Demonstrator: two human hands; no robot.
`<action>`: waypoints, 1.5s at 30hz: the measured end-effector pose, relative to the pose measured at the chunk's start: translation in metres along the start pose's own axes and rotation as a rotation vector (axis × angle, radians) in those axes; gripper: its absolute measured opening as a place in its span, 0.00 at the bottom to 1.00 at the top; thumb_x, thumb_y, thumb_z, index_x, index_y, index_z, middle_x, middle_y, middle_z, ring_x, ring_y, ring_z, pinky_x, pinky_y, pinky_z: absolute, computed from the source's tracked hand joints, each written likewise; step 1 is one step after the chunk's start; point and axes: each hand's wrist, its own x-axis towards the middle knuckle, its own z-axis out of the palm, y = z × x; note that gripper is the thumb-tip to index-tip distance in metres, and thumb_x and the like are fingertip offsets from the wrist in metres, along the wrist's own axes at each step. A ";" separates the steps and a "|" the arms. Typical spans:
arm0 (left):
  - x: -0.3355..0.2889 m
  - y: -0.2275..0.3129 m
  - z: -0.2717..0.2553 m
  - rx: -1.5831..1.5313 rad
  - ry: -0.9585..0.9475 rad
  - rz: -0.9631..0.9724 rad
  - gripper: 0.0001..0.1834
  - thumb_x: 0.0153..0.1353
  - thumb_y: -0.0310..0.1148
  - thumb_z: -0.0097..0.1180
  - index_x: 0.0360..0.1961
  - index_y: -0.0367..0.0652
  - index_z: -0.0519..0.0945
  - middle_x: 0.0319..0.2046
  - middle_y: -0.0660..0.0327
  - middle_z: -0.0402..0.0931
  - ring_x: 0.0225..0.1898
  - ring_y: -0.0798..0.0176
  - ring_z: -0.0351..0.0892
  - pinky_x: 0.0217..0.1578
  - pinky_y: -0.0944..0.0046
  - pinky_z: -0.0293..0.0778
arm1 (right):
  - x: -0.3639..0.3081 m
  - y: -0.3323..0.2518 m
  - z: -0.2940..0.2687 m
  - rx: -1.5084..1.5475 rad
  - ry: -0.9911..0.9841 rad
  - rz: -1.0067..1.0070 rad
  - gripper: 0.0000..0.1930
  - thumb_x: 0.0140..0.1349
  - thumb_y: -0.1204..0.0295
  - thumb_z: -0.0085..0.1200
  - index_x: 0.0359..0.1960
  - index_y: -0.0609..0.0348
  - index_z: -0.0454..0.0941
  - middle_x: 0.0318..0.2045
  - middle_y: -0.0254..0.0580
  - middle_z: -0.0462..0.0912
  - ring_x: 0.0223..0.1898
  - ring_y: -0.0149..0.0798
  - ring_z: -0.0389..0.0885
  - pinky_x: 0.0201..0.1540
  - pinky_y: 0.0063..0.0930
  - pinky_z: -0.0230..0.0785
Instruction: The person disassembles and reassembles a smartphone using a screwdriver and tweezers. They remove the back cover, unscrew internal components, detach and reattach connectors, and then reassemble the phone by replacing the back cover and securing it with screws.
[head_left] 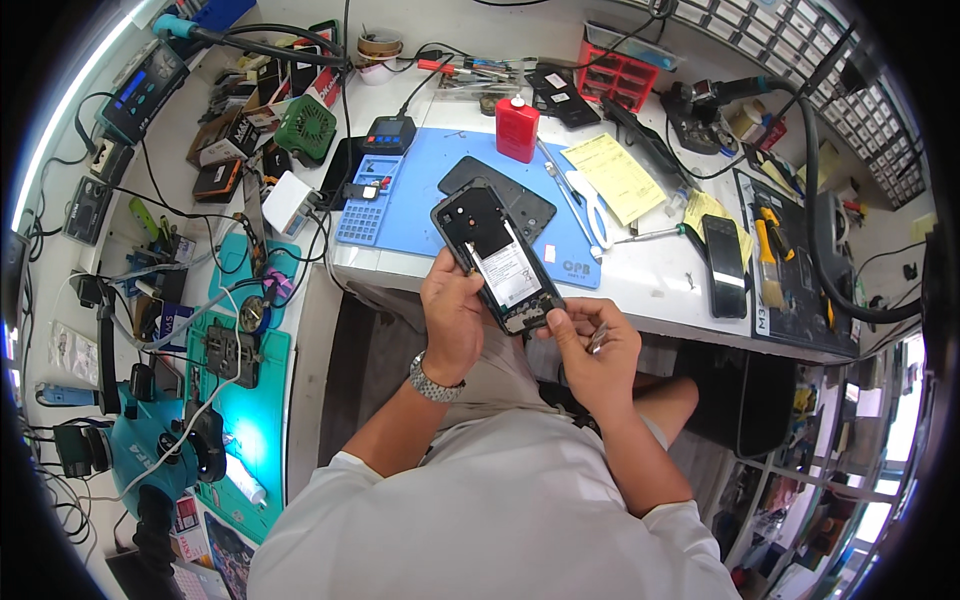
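An opened phone (462,222), its inside facing up, is tilted in the air in front of the bench. A white-labelled battery (510,274) shows in its frame. My left hand (452,305), with a metal watch on the wrist, grips the phone's left edge. Thumb and fingers of my right hand (600,352) pinch its lower right corner. A small shiny metal piece (598,338) shows among the right fingers; its kind I cannot make out. Just beyond the phone, a dark phone back cover (530,207) lies on the blue work mat (440,160).
A red bottle (517,130), white pliers-like tool (590,208), screwdriver (650,236) and yellow paper (615,178) lie beyond. A dark phone (724,265) rests at right. Leftward stand a teal microscope (150,450) and cables; a black hose (822,230) arches at right.
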 end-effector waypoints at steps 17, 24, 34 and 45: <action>0.000 -0.002 0.009 0.096 0.181 0.023 0.20 0.89 0.42 0.45 0.56 0.37 0.83 0.45 0.61 0.88 0.42 0.73 0.87 0.44 0.69 0.82 | 0.016 0.035 -0.013 -0.141 0.039 0.101 0.12 0.73 0.68 0.72 0.48 0.66 0.90 0.35 0.40 0.93 0.34 0.24 0.87 0.39 0.21 0.78; -0.002 -0.004 0.011 0.136 0.220 0.019 0.22 0.90 0.42 0.44 0.58 0.36 0.84 0.49 0.60 0.88 0.47 0.68 0.88 0.51 0.64 0.83 | 0.006 0.025 -0.007 -0.034 -0.062 0.092 0.11 0.78 0.73 0.67 0.54 0.70 0.89 0.40 0.44 0.94 0.40 0.29 0.92 0.45 0.23 0.85; -0.005 -0.002 0.010 0.219 0.235 -0.007 0.22 0.89 0.43 0.46 0.56 0.36 0.86 0.48 0.61 0.88 0.46 0.68 0.87 0.50 0.64 0.82 | -0.003 0.034 -0.004 -0.034 -0.078 0.104 0.09 0.78 0.75 0.66 0.49 0.72 0.87 0.35 0.44 0.93 0.35 0.33 0.93 0.39 0.26 0.83; -0.010 -0.004 0.006 0.382 0.262 0.053 0.22 0.89 0.44 0.49 0.47 0.38 0.87 0.36 0.71 0.81 0.36 0.79 0.72 0.38 0.71 0.70 | 0.008 0.019 -0.021 -0.218 -0.140 0.118 0.14 0.75 0.74 0.70 0.55 0.72 0.86 0.46 0.48 0.93 0.44 0.35 0.94 0.52 0.28 0.84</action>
